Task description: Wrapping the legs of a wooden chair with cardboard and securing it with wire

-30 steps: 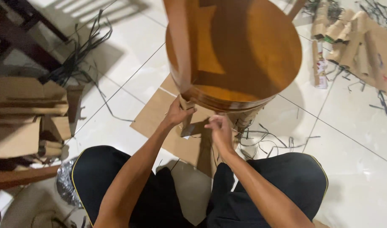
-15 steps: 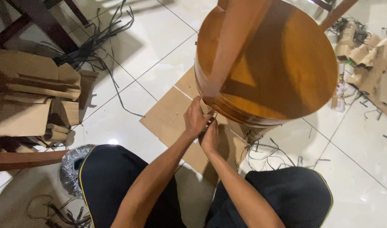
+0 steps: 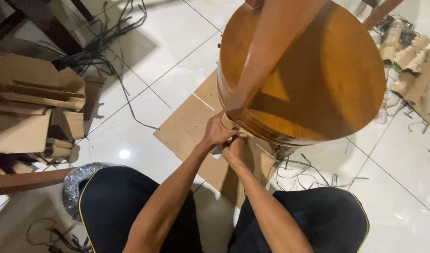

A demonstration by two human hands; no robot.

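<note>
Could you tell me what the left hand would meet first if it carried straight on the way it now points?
Probably the rim of the round wooden table; the left hand already seems to touch its lower edge, though depth is unclear.

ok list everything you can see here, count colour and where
round wooden table: one, glossy amber brown, upturned at top centre, one leg rising toward the camera
flat cardboard sheet: one, tan, on the floor under the table's rim
cardboard pile: one heap, brown, left edge
cardboard scraps: several, tan, right edge
black straps: many loose strands, upper left floor; more lie below the table
dark wooden furniture: one piece, top left corner
wrapped bundle: one, silvery grey, by the left knee
floor tiles: white, glossy
black trousers: both knees, bottom
left hand: at the table's rim
right hand: just below it, touching; what they grip is hidden
</note>
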